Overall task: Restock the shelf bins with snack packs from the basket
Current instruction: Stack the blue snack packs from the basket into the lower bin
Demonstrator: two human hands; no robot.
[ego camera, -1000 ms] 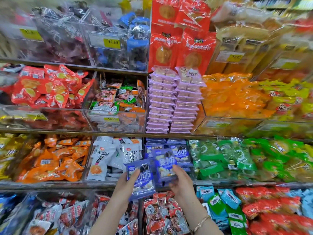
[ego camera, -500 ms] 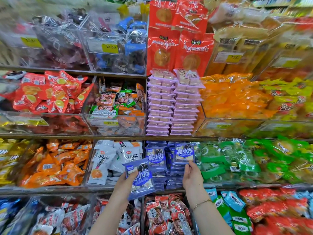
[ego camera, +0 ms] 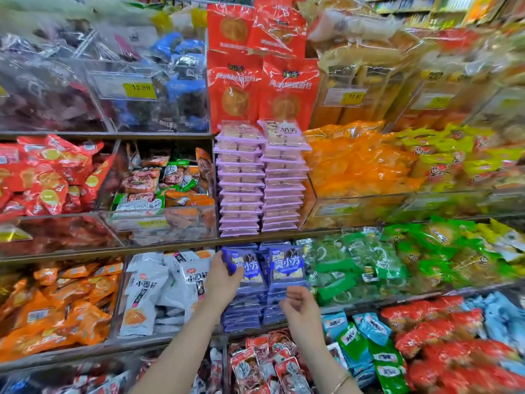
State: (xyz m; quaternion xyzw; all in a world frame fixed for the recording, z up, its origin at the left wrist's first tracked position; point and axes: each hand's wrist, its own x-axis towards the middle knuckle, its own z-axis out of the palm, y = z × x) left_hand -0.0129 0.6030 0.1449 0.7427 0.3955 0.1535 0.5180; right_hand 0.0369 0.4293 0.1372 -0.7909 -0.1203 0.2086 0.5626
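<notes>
While my left hand (ego camera: 221, 282) pinches a blue snack pack (ego camera: 251, 270) by its left edge, the pack lies tilted atop the left blue stack (ego camera: 241, 311) at the centre of the frame. Just beside it, a second blue pack (ego camera: 287, 267) tops the right stack. My right hand (ego camera: 301, 311) hangs just below that one, fingers loosely curled, holding nothing. White packs (ego camera: 147, 291) lie left, green packs (ego camera: 355, 265) right. I judge this the placing step: next, square the pack flat, let go, and fetch more from the basket, which is out of view.
</notes>
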